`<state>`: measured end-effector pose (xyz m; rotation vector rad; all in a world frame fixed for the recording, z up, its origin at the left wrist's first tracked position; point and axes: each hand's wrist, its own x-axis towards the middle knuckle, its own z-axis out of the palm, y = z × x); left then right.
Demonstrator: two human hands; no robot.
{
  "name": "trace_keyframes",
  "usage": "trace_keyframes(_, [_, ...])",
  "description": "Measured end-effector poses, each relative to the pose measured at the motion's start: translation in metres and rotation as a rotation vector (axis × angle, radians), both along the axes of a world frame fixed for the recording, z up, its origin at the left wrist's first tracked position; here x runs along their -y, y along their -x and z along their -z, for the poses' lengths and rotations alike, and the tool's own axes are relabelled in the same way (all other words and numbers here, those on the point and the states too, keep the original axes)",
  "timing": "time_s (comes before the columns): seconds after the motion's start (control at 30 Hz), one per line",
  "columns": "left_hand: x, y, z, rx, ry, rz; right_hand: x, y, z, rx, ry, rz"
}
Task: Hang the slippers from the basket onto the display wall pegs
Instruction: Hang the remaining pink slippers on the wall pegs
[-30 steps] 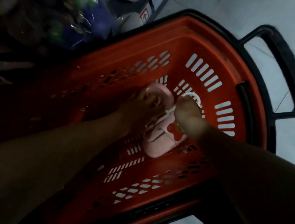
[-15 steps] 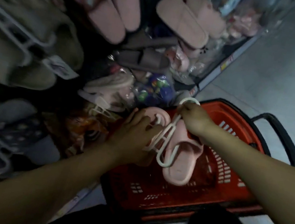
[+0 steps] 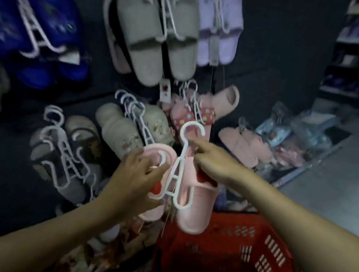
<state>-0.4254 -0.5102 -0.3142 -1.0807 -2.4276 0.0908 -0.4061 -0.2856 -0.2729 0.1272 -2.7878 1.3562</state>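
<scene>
Right hand [image 3: 214, 165] atop hanger [image 3: 183, 149], pink slippers [image 3: 191, 216] beneath

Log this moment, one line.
state: pink slippers on white hanger, out of basket | left hand: grips slipper | right hand: holds hanger | hook: unhung

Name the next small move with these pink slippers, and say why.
Probably raise the hanger toward the wall: the right hand pinches its stem, the left hand grips the pink slippers, and the hook hangs free, on nothing yet.
</scene>
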Motion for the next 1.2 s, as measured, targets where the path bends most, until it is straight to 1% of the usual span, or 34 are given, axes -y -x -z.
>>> trace_keyframes(0.07, [0.011, -0.019, -0.03, -0.108, -0.057, -0.011, 0.018, -0.019, -0.034, -0.056, -0.079, -0.023])
trace_keyframes(0.13, [0.025, -0.035, -0.058, -0.168, -0.119, -0.017, 0.037, -0.032, -0.064, -0.167, -0.192, -0.031])
trace_keyframes(0.2, [0.038, -0.048, -0.087, -0.183, -0.175, -0.078, 0.054, -0.043, -0.093, -0.275, -0.294, -0.038])
trace_keyframes(0.3, [0.058, -0.067, -0.135, -0.188, -0.3, -0.172, 0.079, -0.063, -0.134, -0.391, -0.362, 0.004])
trace_keyframes(0.47, [0.091, -0.083, -0.207, -0.271, -0.407, -0.229, 0.115, -0.091, -0.193, -0.532, -0.489, 0.084])
trace_keyframes(0.63, [0.126, -0.083, -0.262, -0.292, -0.5, -0.322, 0.15, -0.09, -0.231, -0.606, -0.476, 0.062])
trace_keyframes(0.77, [0.15, -0.08, -0.3, -0.299, -0.48, -0.374, 0.181, -0.069, -0.261, -0.714, -0.422, 0.003])
trace_keyframes(0.83, [0.164, -0.075, -0.322, -0.363, -0.502, -0.365, 0.194, -0.057, -0.282, -0.788, -0.413, -0.019])
trace_keyframes(0.97, [0.188, -0.055, -0.369, -0.55, -0.512, -0.318, 0.212, -0.033, -0.333, -0.922, -0.428, -0.05])
trace_keyframes(1.07, [0.206, -0.045, -0.406, -0.622, -0.48, -0.332, 0.225, -0.017, -0.374, -1.02, -0.462, -0.07])
trace_keyframes(1.2, [0.231, -0.042, -0.461, -0.697, -0.443, -0.367, 0.247, 0.003, -0.428, -1.105, -0.474, -0.095])
